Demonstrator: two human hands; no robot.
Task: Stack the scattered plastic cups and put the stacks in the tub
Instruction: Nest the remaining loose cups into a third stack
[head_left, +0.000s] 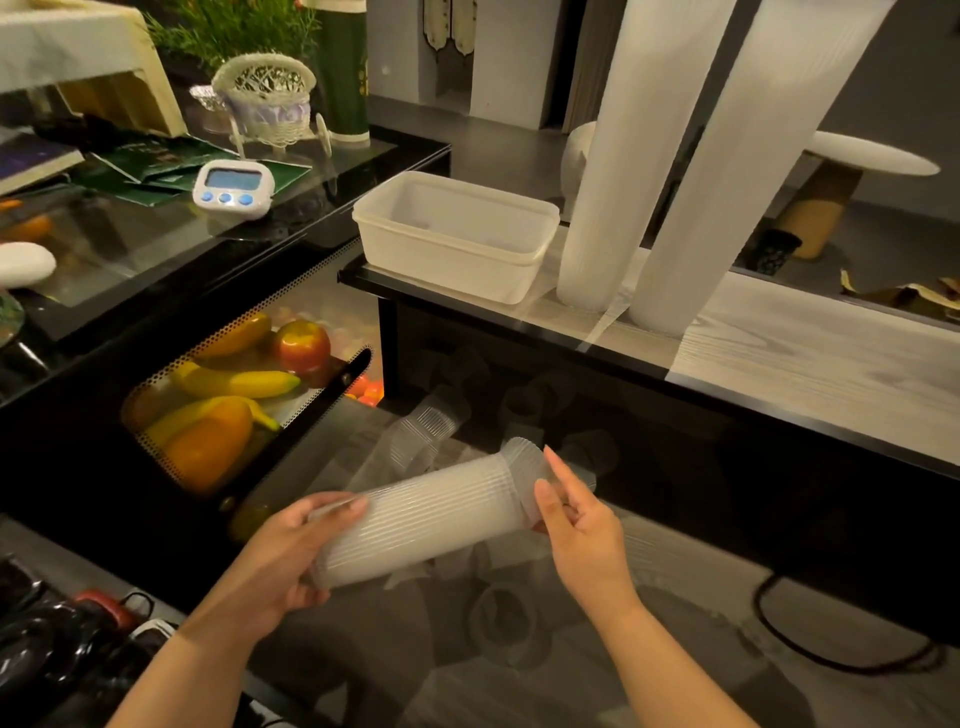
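Observation:
A long stack of ribbed clear plastic cups (426, 519) lies nearly level between my hands, low in the middle of the view. My left hand (280, 556) grips its left end. My right hand (576, 525) holds the end cup at the stack's right end, with the fingers against its rim. Several loose clear cups (431, 426) lie scattered on the floor behind and below the stack. The white plastic tub (514, 275) stands on the low table at upper centre. Two tall stacks of cups (608, 171) stand upright on the table to the right of the tub.
A black perforated drawer with bananas and an apple (304, 345) is open at left. A white timer (232, 188) sits on the glass counter above it. A black cable (810, 649) lies on the floor at right. The wood-grain table (810, 374) runs along the right.

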